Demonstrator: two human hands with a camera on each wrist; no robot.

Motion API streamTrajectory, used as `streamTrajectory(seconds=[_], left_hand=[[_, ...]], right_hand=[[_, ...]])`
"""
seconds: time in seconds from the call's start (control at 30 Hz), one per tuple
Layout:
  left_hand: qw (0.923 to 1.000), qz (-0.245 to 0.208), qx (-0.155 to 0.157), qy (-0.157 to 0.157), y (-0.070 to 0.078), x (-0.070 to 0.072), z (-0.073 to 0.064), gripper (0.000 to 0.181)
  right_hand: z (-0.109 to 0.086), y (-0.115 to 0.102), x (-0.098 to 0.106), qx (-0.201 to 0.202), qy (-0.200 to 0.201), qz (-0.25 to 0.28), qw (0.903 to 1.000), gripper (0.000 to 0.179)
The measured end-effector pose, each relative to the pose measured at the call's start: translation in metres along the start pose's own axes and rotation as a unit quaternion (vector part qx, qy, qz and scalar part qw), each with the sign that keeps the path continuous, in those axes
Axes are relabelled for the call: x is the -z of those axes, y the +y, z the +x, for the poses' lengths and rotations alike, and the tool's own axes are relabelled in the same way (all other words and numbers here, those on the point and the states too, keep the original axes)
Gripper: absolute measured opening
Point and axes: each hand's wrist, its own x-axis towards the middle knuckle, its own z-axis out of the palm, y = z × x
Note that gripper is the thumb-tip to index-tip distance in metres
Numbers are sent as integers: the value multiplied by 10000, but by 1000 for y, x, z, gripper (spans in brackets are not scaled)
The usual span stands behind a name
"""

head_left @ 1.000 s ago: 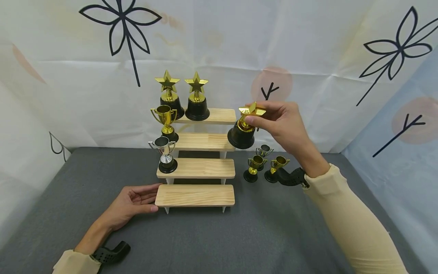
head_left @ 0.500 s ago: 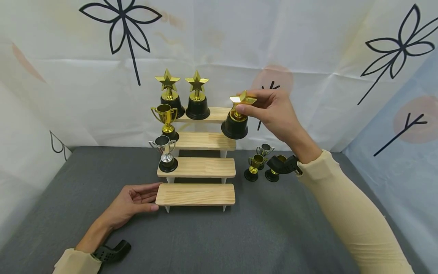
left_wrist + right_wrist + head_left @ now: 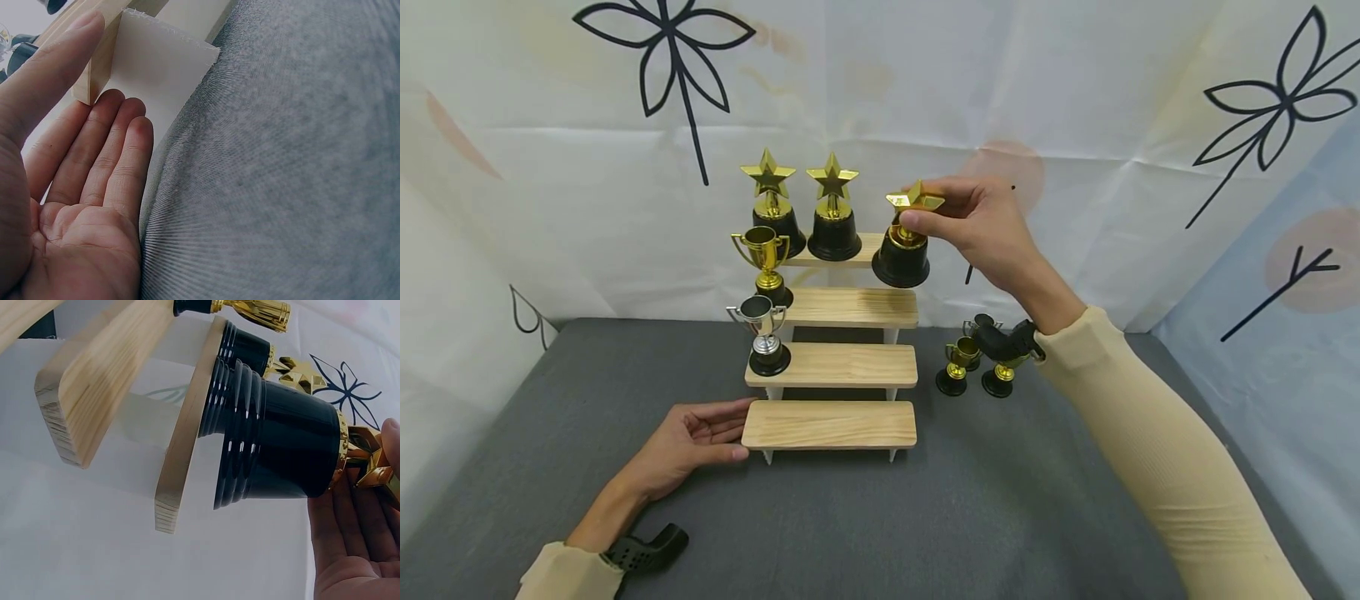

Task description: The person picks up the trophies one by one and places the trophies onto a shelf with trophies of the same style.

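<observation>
- Gold and black, the held star trophy [image 3: 901,258] hangs tilted by the right end of the stand's top board; seen from the right wrist, a gap shows between its base and the wood.
- Its star is pinched between the thumb and fingers of the right hand [image 3: 988,215], so that grip is narrow and full.
- Beside the bottom board, the left hand [image 3: 688,446] has its fingers stretched and close together, their tips at the stand's white side support, the thumb reaching to the board's edge.
- Four pale wooden boards make up the stepped stand [image 3: 829,425].
- Up top, I see two more trophies: the left star trophy [image 3: 777,223] and the middle star trophy [image 3: 833,227], both upright.
- One step down, at the left end, stands a gold cup [image 3: 763,250]; below it, a silver cup [image 3: 764,323].
- Right of the stand, small cups [image 3: 958,358] cluster on the grey cloth [image 3: 1037,517], one partly covered by the black wrist strap [image 3: 1003,343].
- As for writing, faint orange marks [image 3: 781,40] high on the white backdrop [image 3: 895,92] look too blurred to read; nearby, a dark flower drawing [image 3: 667,33] is plain line work.
</observation>
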Motion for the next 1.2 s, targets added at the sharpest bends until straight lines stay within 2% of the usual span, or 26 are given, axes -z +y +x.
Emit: streamTrajectory(seconds=[0.23, 0.63, 1.2], left_hand=[[10000, -60, 21, -2, 1, -1, 0, 68], [9999, -132, -62, -77, 0, 0, 0, 67], [9999, -118, -18, -20, 1, 0, 0, 67]], right_hand=[[8, 5, -2, 23, -103, 111, 9999, 27], [18, 13, -2, -9, -82, 144, 9999, 26], [26, 19, -4, -167, -33, 94, 9998, 26]])
